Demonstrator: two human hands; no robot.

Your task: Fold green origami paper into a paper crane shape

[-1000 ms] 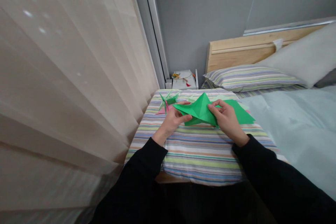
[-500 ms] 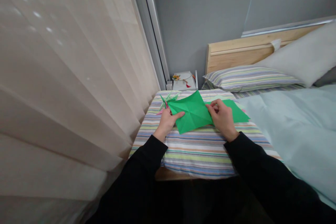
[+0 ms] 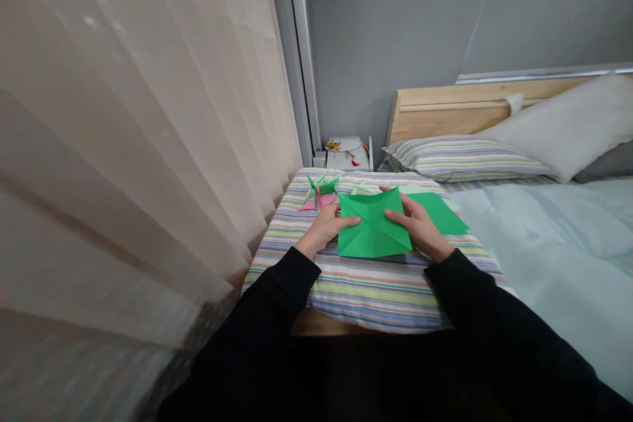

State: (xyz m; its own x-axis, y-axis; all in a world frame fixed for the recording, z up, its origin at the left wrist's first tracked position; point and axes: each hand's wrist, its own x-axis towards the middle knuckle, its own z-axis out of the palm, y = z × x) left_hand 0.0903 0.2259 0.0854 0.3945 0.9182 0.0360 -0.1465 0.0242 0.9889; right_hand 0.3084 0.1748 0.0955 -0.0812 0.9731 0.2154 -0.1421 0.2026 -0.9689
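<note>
Once I had opened and turned the green sheet (image 3: pixel 374 237), it was almost flat above the middle of the striped cloth (image 3: pixel 376 290), so I think its folds were easier to see. My left hand (image 3: pixel 326 225) pinched one side and my right hand (image 3: pixel 419 221) pinched the other. More green paper (image 3: pixel 442 213) lay on the cloth's right side, and folded paper shapes (image 3: pixel 327 189) sat at its far left.

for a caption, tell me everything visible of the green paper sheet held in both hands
The bright green, four-sided paper sheet looks thin and unfolded, with creases meeting near its middle. It is tilted toward the camera over the striped fabric cover; contact below is unclear. The left hand holds its left edge and the right hand its right side, both thumbs on the front.
</note>
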